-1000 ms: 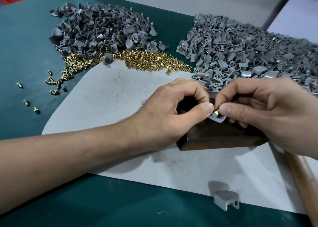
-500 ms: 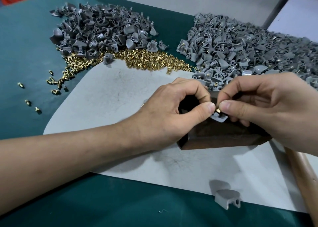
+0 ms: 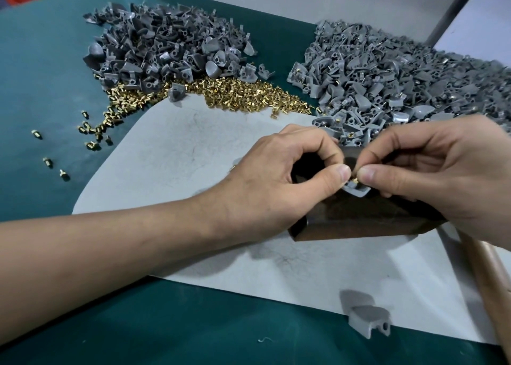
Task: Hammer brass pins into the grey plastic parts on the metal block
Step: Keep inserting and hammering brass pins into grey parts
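At nine o'clock of the grey plastic part (image 3: 357,192), left hand (image 3: 279,182), thumb and curled forefinger gripping its edge. Atop the metal block (image 3: 359,219), the part itself, brass pin (image 3: 354,181) seemingly upright. At three o'clock, right hand (image 3: 431,176) pinching the pin; wooden handle (image 3: 492,281) at five, nearer that hand.

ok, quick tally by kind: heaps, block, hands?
Heaps of grey parts: 2
Heap of brass pins: 1
Metal block: 1
Hands: 2, left hand and right hand
Total: 6
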Demonstrator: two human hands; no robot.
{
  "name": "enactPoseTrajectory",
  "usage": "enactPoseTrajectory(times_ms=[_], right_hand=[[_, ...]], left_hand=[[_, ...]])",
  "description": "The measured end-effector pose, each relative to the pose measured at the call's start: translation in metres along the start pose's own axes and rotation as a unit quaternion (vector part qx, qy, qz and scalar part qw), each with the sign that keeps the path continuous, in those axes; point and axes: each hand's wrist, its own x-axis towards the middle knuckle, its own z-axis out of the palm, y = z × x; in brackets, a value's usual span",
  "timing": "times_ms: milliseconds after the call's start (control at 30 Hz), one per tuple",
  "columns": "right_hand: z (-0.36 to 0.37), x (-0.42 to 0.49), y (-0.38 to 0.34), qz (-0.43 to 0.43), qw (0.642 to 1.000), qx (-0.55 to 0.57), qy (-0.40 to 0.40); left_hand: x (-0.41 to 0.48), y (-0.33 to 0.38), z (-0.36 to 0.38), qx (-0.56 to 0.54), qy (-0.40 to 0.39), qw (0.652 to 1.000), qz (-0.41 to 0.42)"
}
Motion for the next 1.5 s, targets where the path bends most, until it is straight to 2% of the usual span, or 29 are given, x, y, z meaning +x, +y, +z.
enactPoseTrajectory(times_ms=[1067,1500], right_hand=[[0.005,0.001,-0.009,0.028,0.999,-0.001,0.018],[0.005,0.003,-0.010,0.070,0.997,-0.005,0.031]], left_hand=[[0.001,0.000,0.000,-0.002,0.006,1.000,0.003],[0.000,-0.001,0.001,-0.003,0.010,1.000,-0.001]])
